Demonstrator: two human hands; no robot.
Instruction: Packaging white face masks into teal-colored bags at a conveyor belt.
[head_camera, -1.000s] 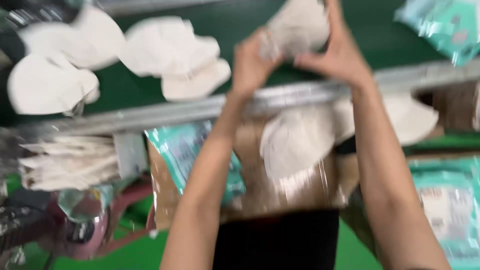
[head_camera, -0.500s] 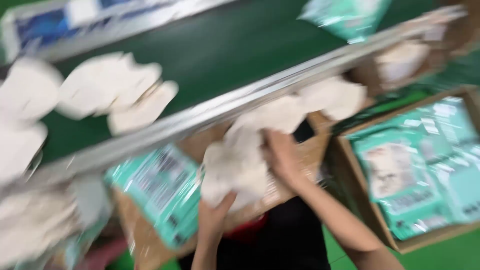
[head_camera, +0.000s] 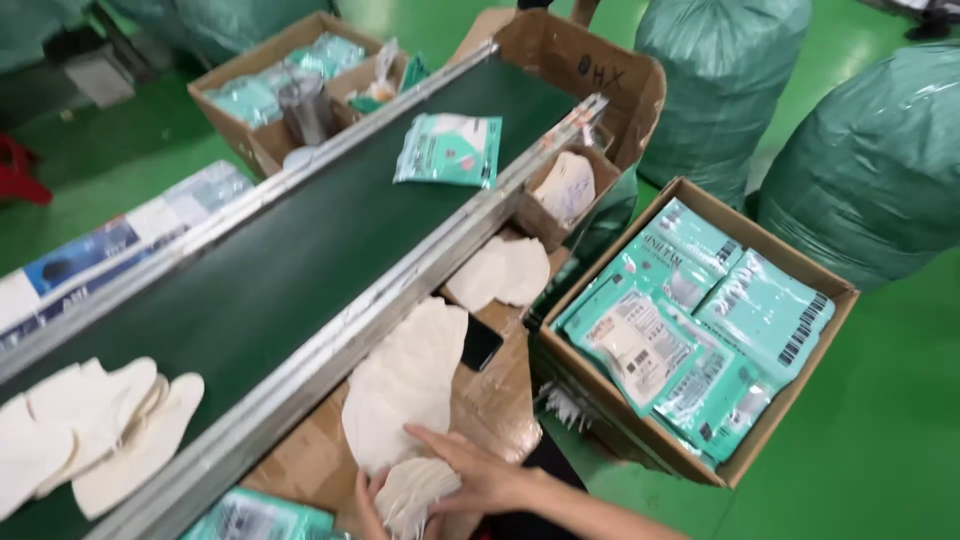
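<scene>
At the bottom of the head view both my hands hold a small stack of folded white masks. My right hand lies over its right side, my left hand cups it from the left, mostly hidden. Just above the hands a larger pile of white masks rests on a cardboard surface beside the conveyor. More white masks lie on the dark green belt at the lower left.
A metal rail edges the belt. A teal packet lies on the belt further up. A cardboard box of teal packets stands at right. Small boxes of masks, a black phone, large green sacks behind.
The view has swung right and cleared from blur. My hands have come down from the belt to the cardboard surface near my body, still on a stack of masks.
</scene>
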